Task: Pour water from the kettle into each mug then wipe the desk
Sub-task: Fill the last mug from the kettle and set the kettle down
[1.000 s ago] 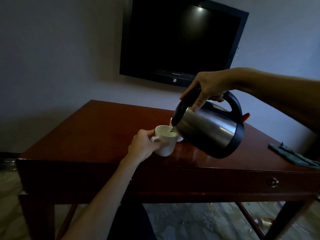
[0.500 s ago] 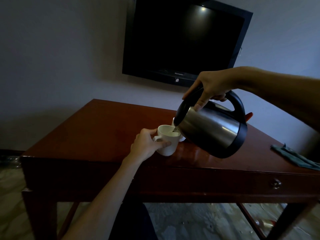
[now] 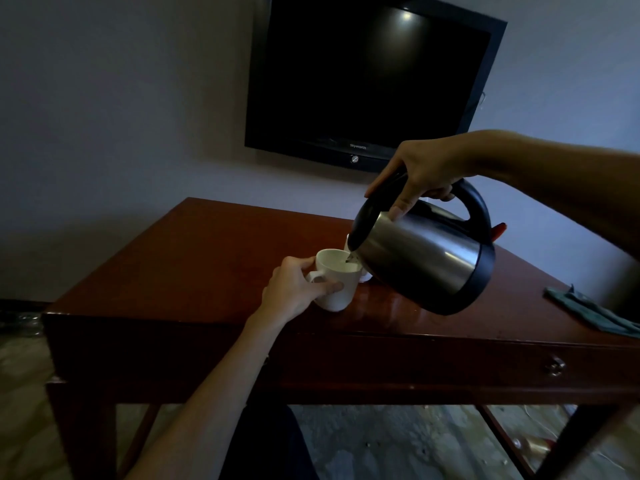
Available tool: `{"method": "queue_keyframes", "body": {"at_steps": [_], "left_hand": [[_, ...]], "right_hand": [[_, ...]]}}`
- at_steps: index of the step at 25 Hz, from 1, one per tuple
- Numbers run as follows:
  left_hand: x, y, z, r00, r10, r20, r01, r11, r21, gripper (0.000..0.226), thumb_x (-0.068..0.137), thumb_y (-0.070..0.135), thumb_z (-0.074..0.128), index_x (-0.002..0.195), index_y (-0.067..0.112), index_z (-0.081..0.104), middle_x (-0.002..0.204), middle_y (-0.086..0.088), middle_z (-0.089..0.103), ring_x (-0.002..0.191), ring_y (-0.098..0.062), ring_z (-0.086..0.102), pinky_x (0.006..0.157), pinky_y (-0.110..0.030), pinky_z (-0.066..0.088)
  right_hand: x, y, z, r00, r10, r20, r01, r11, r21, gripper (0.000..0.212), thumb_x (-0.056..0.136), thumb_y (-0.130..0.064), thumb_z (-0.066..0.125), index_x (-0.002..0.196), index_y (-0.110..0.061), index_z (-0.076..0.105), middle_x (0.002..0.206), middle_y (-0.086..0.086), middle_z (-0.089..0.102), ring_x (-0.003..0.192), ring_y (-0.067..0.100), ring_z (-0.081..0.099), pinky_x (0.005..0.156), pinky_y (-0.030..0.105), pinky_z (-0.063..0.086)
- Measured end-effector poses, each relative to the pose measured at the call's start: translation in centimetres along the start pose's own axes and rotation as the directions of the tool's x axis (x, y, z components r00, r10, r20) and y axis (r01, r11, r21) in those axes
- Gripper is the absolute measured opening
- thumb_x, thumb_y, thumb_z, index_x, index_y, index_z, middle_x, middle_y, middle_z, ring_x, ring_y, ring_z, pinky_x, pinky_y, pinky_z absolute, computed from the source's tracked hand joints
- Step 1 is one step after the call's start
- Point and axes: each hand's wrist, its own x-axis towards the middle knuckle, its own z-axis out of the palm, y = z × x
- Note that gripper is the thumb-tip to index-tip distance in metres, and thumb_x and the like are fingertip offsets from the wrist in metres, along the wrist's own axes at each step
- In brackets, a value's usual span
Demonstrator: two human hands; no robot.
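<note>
Kettle [image 3: 426,261], steel-bodied with a black handle, lid and base ring, hangs tipped over the desk [image 3: 214,251] in the head view, its spout low over the rim of a white mug [image 3: 341,282]. The right hand [image 3: 420,171] is wrapped round the front of the handle arch, thumb lying down onto the steel shoulder. That is the sensible place to hold it: the handle is the only part made for gripping, and the polished wall looks slick and may be hot. With water inside it probably weighs a fair bit, so the wrist does the tilting and a slow tilt should keep the stream narrow. The left hand [image 3: 294,289] clasps the mug at its handle side, fingers curled round the wall, steadying it on the glossy wood. Ceramic of this kind is stiff, light and chips easily, and the varnished top looks slippery, so a bracing hold seems wise. A second white mug [image 3: 347,243] peeps out behind the spout, mostly hidden. A green cloth [image 3: 588,311] lies well apart near the right edge, soft and easy to bunch for wiping. A dark television [image 3: 374,77] hangs on the wall above
</note>
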Motion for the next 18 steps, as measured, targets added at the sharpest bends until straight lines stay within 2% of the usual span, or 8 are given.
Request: {"method": "queue_keyframes", "body": {"at_steps": [5,18], "left_hand": [[-0.2,0.2,-0.1,1.000,-0.001,-0.005,0.001,1.000,-0.013,0.118,0.036,0.100,0.063,0.131,0.031,0.067,0.123,0.010,0.073,0.122,-0.014,0.062,0.098,-0.054,0.053],[-0.2,0.6,-0.2,1.000,-0.025,0.004,0.025,0.999,-0.024,0.132,0.030,0.100,0.063,0.139,0.025,0.062,0.132,0.002,0.068,0.127,-0.020,0.060,0.101,-0.057,0.050]], "right_hand": [[0.2,-0.2,-0.1,1.000,0.009,0.021,-0.009,1.000,0.008,0.062,0.078,-0.024,0.080,0.137,-0.026,0.060,0.058,0.007,0.054,0.040,0.012,0.042,0.040,0.020,0.043],[0.6,-1.2,-0.2,0.999,0.022,0.024,-0.022,1.000,-0.016,0.059,0.081,-0.018,0.079,0.137,-0.026,0.060,0.051,-0.001,0.054,0.038,0.008,0.041,0.038,0.018,0.040]]}}
